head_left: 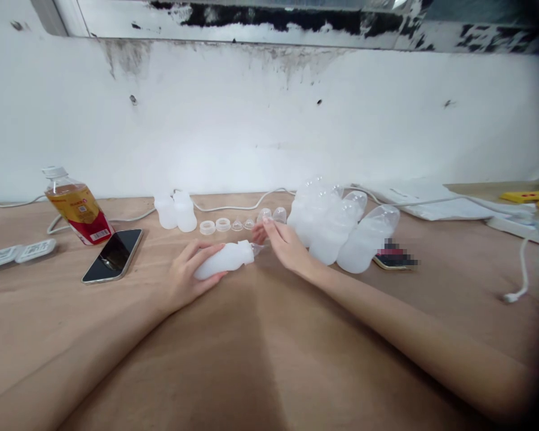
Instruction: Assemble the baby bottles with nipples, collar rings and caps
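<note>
My left hand (191, 274) is wrapped round a white baby bottle (221, 261), which lies tilted on its side with its neck to the right. A clear teat (257, 248) sticks out of its white collar. Close above the teat is my right hand (282, 239), fingers loosely bent and apart, with no object visible in them. Behind the hands stand two white collar rings (215, 226), two clear teats (242, 225) and two clear dome caps (272, 214), partly behind my right fingers. Two open white bottles (175, 211) stand at the back left.
Several capped bottles (341, 224) stand right of my right hand, a phone (393, 258) partly behind them. To the left are a phone (113, 256), a drink bottle (77, 206) and a small plastic case (18, 254). A white cable (247, 208) runs along the wall.
</note>
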`<action>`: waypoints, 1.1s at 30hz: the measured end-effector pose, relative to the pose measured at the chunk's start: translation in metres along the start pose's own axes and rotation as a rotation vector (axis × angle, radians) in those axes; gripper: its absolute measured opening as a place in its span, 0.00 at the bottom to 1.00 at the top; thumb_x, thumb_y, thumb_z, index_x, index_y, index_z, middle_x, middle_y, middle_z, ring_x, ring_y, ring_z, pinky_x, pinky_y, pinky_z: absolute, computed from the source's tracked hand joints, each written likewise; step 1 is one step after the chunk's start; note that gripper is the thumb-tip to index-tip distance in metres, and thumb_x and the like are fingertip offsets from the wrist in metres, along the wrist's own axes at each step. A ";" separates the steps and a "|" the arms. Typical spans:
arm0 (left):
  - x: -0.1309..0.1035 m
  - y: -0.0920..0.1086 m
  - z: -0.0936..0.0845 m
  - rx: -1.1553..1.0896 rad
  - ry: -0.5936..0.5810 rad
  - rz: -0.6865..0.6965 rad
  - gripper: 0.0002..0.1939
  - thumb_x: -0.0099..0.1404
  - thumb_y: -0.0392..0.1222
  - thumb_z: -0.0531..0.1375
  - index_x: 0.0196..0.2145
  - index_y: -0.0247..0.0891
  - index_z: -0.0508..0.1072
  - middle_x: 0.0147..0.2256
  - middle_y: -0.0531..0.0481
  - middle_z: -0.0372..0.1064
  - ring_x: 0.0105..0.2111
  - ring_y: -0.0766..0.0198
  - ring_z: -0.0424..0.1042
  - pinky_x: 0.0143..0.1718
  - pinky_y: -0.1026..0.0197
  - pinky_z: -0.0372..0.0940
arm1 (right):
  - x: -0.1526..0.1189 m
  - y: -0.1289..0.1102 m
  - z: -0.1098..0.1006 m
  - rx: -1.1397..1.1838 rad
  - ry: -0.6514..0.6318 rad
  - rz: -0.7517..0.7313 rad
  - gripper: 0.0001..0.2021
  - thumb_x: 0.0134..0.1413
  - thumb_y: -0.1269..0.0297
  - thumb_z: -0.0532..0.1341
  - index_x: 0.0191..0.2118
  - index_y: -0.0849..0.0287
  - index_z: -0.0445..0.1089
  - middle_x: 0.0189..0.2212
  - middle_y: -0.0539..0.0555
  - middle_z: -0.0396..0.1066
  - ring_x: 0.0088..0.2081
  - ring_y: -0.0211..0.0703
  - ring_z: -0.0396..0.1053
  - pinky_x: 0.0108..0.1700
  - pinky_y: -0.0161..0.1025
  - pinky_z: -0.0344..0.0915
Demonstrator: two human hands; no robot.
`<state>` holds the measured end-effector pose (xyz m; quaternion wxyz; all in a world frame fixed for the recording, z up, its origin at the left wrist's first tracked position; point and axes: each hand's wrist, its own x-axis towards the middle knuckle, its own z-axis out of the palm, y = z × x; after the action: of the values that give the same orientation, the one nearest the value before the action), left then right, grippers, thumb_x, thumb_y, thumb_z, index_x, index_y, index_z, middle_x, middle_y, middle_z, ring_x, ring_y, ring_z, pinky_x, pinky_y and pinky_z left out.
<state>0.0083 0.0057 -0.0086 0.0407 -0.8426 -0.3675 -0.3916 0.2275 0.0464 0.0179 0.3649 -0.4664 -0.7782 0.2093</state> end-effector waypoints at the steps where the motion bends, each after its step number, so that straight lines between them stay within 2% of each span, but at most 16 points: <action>1: 0.001 0.000 -0.001 -0.022 -0.002 -0.041 0.20 0.57 0.42 0.58 0.48 0.39 0.64 0.40 0.46 0.64 0.39 0.62 0.67 0.40 0.61 0.63 | 0.003 0.007 -0.001 -0.156 0.116 -0.091 0.18 0.58 0.57 0.43 0.38 0.62 0.65 0.36 0.59 0.69 0.40 0.45 0.67 0.43 0.43 0.61; 2: 0.001 -0.001 -0.001 -0.041 0.006 -0.087 0.20 0.56 0.43 0.58 0.47 0.38 0.64 0.40 0.46 0.64 0.39 0.62 0.67 0.41 0.61 0.63 | 0.005 0.015 -0.002 -0.304 0.186 -0.164 0.16 0.57 0.59 0.46 0.42 0.63 0.64 0.42 0.61 0.66 0.46 0.48 0.62 0.48 0.45 0.58; 3: 0.002 -0.003 -0.001 -0.066 0.018 -0.135 0.20 0.56 0.44 0.58 0.47 0.38 0.65 0.40 0.46 0.65 0.39 0.61 0.67 0.42 0.60 0.63 | 0.006 0.021 -0.003 -0.431 0.203 -0.202 0.17 0.55 0.60 0.48 0.45 0.65 0.62 0.46 0.62 0.63 0.50 0.51 0.58 0.51 0.47 0.55; 5: 0.004 -0.008 -0.002 -0.147 0.027 -0.261 0.21 0.54 0.46 0.59 0.46 0.36 0.66 0.41 0.46 0.66 0.41 0.59 0.67 0.43 0.58 0.62 | 0.008 0.030 -0.004 -0.600 0.160 -0.178 0.21 0.55 0.61 0.48 0.51 0.69 0.58 0.48 0.66 0.61 0.52 0.54 0.55 0.52 0.49 0.54; 8: 0.008 -0.015 0.000 -0.349 -0.005 -0.529 0.24 0.51 0.50 0.60 0.44 0.36 0.68 0.41 0.47 0.69 0.41 0.56 0.68 0.43 0.56 0.63 | 0.005 0.030 -0.002 -0.713 0.074 -0.108 0.23 0.56 0.60 0.46 0.53 0.72 0.55 0.46 0.67 0.61 0.48 0.56 0.59 0.45 0.49 0.60; 11: 0.011 -0.017 0.000 -0.520 0.000 -0.734 0.27 0.49 0.52 0.60 0.45 0.35 0.69 0.42 0.46 0.70 0.42 0.52 0.68 0.41 0.55 0.64 | -0.002 0.020 -0.001 -0.706 -0.026 -0.137 0.21 0.55 0.59 0.47 0.50 0.66 0.59 0.46 0.65 0.59 0.39 0.52 0.65 0.36 0.45 0.64; 13: 0.012 -0.016 0.000 -0.587 0.016 -0.781 0.28 0.48 0.52 0.61 0.45 0.34 0.68 0.44 0.45 0.69 0.44 0.50 0.66 0.42 0.54 0.63 | -0.005 0.013 0.000 -0.604 -0.133 -0.198 0.18 0.54 0.59 0.50 0.47 0.62 0.62 0.45 0.62 0.59 0.35 0.46 0.66 0.35 0.43 0.64; 15: 0.013 -0.015 -0.001 -0.621 0.019 -0.796 0.29 0.47 0.52 0.61 0.45 0.34 0.68 0.45 0.44 0.68 0.45 0.49 0.65 0.43 0.53 0.63 | -0.006 0.008 0.000 -0.450 -0.231 -0.278 0.15 0.53 0.60 0.52 0.44 0.59 0.64 0.43 0.59 0.61 0.36 0.43 0.66 0.38 0.41 0.63; 17: 0.012 -0.014 -0.001 -0.645 0.012 -0.803 0.29 0.47 0.52 0.61 0.46 0.34 0.68 0.45 0.44 0.68 0.46 0.48 0.65 0.43 0.52 0.62 | -0.004 0.007 0.001 -0.268 -0.236 -0.278 0.12 0.52 0.60 0.53 0.42 0.58 0.65 0.39 0.56 0.64 0.36 0.42 0.65 0.40 0.40 0.61; 19: 0.012 -0.014 -0.001 -0.659 0.007 -0.815 0.29 0.47 0.52 0.62 0.46 0.34 0.68 0.45 0.43 0.68 0.45 0.48 0.65 0.43 0.53 0.62 | -0.001 0.008 0.003 -0.014 -0.132 -0.141 0.12 0.52 0.58 0.53 0.40 0.58 0.65 0.34 0.54 0.66 0.32 0.39 0.64 0.35 0.39 0.61; 22: 0.012 -0.014 -0.002 -0.669 0.000 -0.825 0.29 0.48 0.52 0.62 0.45 0.34 0.68 0.44 0.43 0.68 0.45 0.48 0.65 0.41 0.54 0.63 | 0.002 0.013 0.009 0.555 0.062 0.144 0.14 0.50 0.53 0.54 0.36 0.58 0.64 0.30 0.52 0.65 0.25 0.35 0.61 0.24 0.33 0.56; 25: 0.011 -0.015 -0.001 -0.674 -0.020 -0.818 0.28 0.48 0.52 0.61 0.46 0.35 0.68 0.43 0.44 0.69 0.44 0.48 0.66 0.39 0.54 0.64 | 0.001 0.018 0.017 1.004 0.146 0.262 0.14 0.45 0.52 0.58 0.31 0.59 0.63 0.29 0.51 0.64 0.24 0.32 0.59 0.20 0.30 0.51; 28: 0.010 -0.016 0.000 -0.676 -0.014 -0.810 0.28 0.48 0.51 0.62 0.46 0.35 0.68 0.44 0.44 0.69 0.44 0.49 0.66 0.40 0.54 0.63 | -0.003 0.020 0.025 1.132 0.151 0.325 0.14 0.41 0.54 0.61 0.28 0.60 0.61 0.26 0.49 0.62 0.23 0.31 0.58 0.19 0.29 0.48; 33: 0.009 -0.019 0.001 -0.682 -0.021 -0.799 0.30 0.48 0.52 0.61 0.47 0.33 0.66 0.45 0.42 0.68 0.45 0.47 0.65 0.40 0.53 0.64 | -0.004 0.020 0.028 1.134 0.153 0.363 0.14 0.41 0.55 0.61 0.28 0.61 0.60 0.24 0.48 0.61 0.23 0.31 0.57 0.20 0.29 0.47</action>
<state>0.0000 0.0251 -0.0075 -0.3921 -0.6058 -0.5124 -0.4656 0.2188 0.0526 -0.0157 0.5703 -0.3380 -0.4244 0.6167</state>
